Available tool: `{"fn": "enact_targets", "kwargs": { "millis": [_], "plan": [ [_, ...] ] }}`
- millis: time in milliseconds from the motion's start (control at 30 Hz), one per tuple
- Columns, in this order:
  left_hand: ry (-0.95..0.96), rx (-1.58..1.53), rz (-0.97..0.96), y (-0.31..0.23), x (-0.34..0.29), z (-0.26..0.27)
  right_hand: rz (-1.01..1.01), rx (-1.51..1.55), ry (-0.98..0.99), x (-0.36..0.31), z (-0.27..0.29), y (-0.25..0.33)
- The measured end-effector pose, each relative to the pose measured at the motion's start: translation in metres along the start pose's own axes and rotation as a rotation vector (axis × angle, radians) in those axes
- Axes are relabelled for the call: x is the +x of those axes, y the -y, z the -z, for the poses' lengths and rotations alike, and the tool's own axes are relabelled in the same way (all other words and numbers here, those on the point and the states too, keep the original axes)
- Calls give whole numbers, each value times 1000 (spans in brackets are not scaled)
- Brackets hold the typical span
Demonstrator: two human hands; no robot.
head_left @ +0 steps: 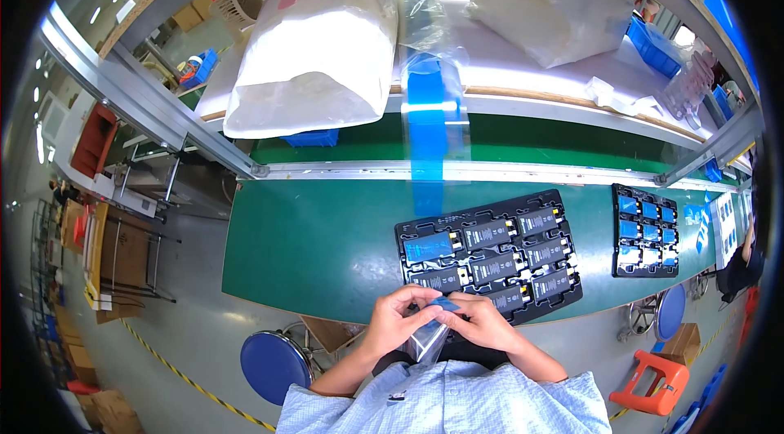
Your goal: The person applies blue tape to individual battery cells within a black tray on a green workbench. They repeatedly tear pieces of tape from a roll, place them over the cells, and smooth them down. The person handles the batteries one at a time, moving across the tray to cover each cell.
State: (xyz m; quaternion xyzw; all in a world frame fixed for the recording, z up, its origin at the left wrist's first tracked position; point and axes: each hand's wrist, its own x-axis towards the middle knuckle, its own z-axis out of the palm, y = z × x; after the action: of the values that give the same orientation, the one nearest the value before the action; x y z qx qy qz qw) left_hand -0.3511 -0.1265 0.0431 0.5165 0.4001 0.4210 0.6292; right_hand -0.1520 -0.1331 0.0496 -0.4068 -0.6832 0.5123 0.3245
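Both forearms (pixel 347 367) angle inward from below; the left hand (pixel 402 318) and right hand (pixel 482 321) nearly meet, fingertips pinching blue film (pixel 443 303), with clear plastic (pixel 426 342) hanging beneath. They sit at the near edge of the table (pixel 318 246), by the black tray (pixel 478 211). Green surface stretches leftward and across to a second tray (pixel 645 272).

Two hands (pixel 402 320) (pixel 483 323), two black trays (pixel 407 231) (pixel 617 230), two round blue stools (pixel 276 367) (pixel 671 313)

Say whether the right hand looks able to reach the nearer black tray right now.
Probably yes: the right hand is beside the nearer black tray, with nothing visible blocking, though it appears busy holding a small blue piece.
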Motion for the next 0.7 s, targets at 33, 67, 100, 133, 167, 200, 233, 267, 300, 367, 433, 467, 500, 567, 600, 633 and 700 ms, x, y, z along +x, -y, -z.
{"fn": "enact_targets", "kwargs": {
  "millis": [33, 67, 100, 133, 167, 200, 233, 267, 300, 367, 433, 467, 500, 567, 600, 633, 700],
  "plan": [
    [20, -127, 59, 3, 0, 0, -8, -1, 18, 0, 2, 2],
    [49, -180, 107, 3, 0, 2, -16, -2, 35, 0, 4, 3],
    [78, -232, 157, 2, 1, 5, -25, 8, 43, 0, 7, 5],
    [107, -285, 206, 1, 1, 7, -34, 17, 51, 0, 10, 8],
    [107, -259, 190, 1, 2, 6, -44, 27, 59, 0, 13, 10],
    [108, -235, 174, 1, 3, 6, -57, 22, 66, -1, 14, 11],
    [108, -210, 157, 1, 3, 6, -71, 17, 74, -1, 16, 13],
    [116, -141, 122, 0, 4, 6, -84, 12, 81, -2, 17, 13],
    [125, -73, 88, -2, 5, 6, -53, -16, 88, -3, 17, 11],
    [166, 3, 64, -5, 7, 6, 10, -71, 100, -5, 16, 6],
    [220, 21, 85, -10, 8, 6, -5, -89, 114, -6, 19, 11],
    [232, 152, 45, -13, 7, 6, -12, -98, 121, -6, 21, 14],
    [244, 283, 6, -17, 6, 6, -23, -60, 104, -7, 22, 17],
    [255, 468, -174, -13, 5, 7, -45, 15, 71, -9, 26, 19],
    [287, 519, -170, -15, 4, 7, -59, 17, 88, -11, 27, 16],
    [320, 570, -167, -17, 2, 8, -73, 19, 106, -13, 27, 13],
    [374, 651, -177, -21, -1, 9, -74, 9, 147, -15, 28, 10]
  ]
}}
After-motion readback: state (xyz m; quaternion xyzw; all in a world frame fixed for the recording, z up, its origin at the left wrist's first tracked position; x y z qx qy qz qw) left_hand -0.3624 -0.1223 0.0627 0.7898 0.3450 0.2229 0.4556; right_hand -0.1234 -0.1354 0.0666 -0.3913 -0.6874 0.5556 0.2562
